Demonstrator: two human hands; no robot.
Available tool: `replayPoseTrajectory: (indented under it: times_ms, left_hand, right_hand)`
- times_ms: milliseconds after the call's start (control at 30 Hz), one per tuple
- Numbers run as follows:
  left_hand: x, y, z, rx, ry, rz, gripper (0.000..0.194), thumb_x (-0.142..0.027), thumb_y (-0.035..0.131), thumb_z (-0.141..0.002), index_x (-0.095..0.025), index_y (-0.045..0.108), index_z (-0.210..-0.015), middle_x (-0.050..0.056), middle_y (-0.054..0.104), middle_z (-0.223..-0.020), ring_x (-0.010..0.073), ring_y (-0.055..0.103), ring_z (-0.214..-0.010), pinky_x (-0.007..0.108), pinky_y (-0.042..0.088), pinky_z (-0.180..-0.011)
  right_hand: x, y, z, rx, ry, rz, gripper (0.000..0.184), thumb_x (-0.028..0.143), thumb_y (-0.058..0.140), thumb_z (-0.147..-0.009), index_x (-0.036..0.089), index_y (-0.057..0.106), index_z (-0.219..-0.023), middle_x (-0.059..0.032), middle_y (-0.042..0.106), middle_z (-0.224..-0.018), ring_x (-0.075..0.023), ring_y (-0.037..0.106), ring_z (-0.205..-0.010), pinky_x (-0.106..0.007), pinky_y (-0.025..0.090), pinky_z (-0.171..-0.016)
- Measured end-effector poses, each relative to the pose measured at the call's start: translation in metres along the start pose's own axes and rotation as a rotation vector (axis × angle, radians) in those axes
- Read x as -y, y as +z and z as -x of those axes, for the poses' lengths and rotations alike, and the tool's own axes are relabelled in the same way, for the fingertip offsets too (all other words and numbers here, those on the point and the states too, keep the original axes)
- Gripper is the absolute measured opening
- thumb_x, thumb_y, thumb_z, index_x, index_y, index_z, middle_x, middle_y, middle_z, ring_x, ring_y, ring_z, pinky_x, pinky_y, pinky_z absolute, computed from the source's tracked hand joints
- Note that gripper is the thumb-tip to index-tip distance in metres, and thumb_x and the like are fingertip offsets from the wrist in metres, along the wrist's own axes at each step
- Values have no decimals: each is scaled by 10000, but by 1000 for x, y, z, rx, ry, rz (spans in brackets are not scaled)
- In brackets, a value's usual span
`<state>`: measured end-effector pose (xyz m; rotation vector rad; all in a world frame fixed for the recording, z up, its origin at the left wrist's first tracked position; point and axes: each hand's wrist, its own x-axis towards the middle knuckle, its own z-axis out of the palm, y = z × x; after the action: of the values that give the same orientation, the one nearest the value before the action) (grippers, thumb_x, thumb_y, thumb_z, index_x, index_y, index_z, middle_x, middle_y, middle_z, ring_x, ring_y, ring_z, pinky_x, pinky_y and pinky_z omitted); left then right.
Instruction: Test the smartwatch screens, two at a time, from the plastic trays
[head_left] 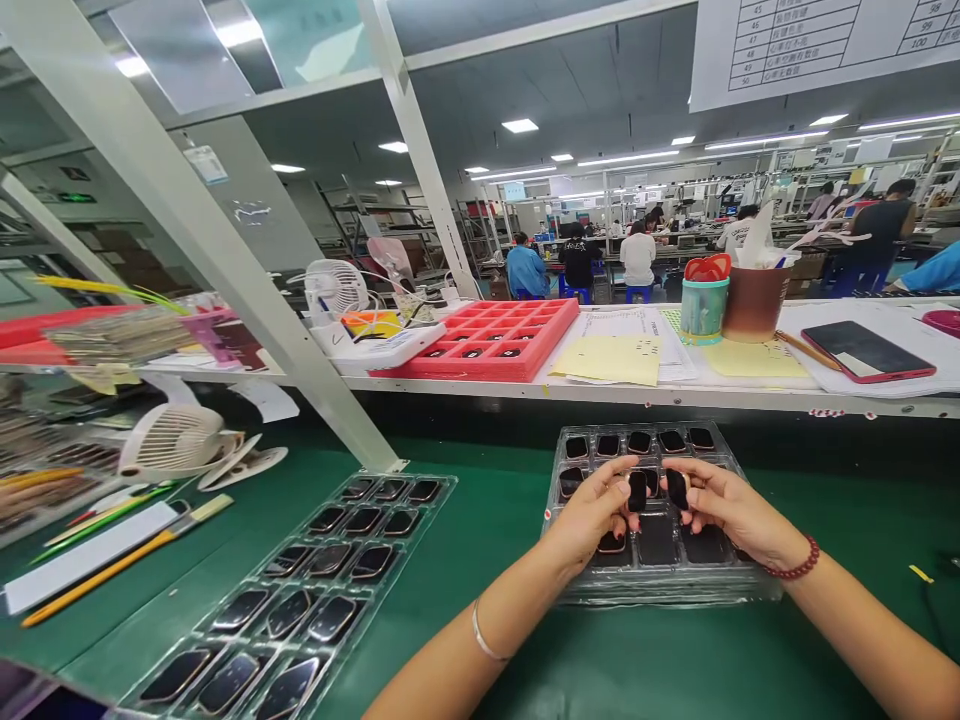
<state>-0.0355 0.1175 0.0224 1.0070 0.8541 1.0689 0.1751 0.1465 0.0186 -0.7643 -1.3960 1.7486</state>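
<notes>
We stand in a factory hall, with seated co-workers at benches in the far distance. Along the far side of our bench runs a white shelf. It carries a red tray, yellow papers, two cups and a phone.

The near surface is a green mat. At left on the mat lie a white fan and a clear tray of dark glossy pieces. At right, directly below the hands, sits a stack of clear trays; dark pieces fill its far pockets, and the hands hide part of the rest.

The left hand and right hand hover above the stack, almost meeting. The left fingers are nearly closed and pinch a first piece, which stands on end. The right fingers are likewise nearly closed and pinch a second piece. Both pieces stand just apart, between the fingertips. A bangle circles the left wrist, and a bead bracelet circles the right.
</notes>
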Motion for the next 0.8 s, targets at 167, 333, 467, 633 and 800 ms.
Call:
replayPoseTrajectory:
  times_ms: [167,333,467,633,800]
  left_hand:
    - [3,1,-1,-26,24,-25,495,-389,637,-752,-161,493,-1168,45,591,-859,114,612,-622,197,403,-500]
    - [3,3,0,13,25,-107,429,-338,589,-774,-164,527,-1161,76,607,-954,156,634,-758,232,455,-578]
    - [2,6,2,33,29,-247,383,-390,561,-790,-167,563,-1102,61,624,-893,146,641,-679,210,410,-520]
    - [4,8,4,34,36,-373,314,-415,543,-799,-141,582,-947,37,626,-759,106,596,-537,182,319,-439]
    - [6,8,3,-26,139,-344,333,-120,548,-718,-170,525,-1046,60,620,-993,130,625,-778,197,433,-585]
  right_hand:
    - [-3,0,0,18,33,61,433,318,661,-796,233,556,-1208,-35,624,-908,-121,653,-686,-228,543,-599]
    - [-1,2,1,11,40,-1,436,332,631,-807,276,528,-1227,-63,559,-1183,-176,659,-882,-252,554,-662]
    - [3,4,3,29,28,27,325,379,601,-827,225,576,-1113,-54,626,-995,-131,646,-733,-241,536,-618]
    - [1,4,2,45,12,78,282,431,547,-851,179,585,-972,-28,636,-793,-76,556,-519,-230,494,-525]
    - [0,6,1,46,-31,144,373,196,620,-762,215,498,-1114,-25,612,-933,-87,580,-628,-215,487,-541]
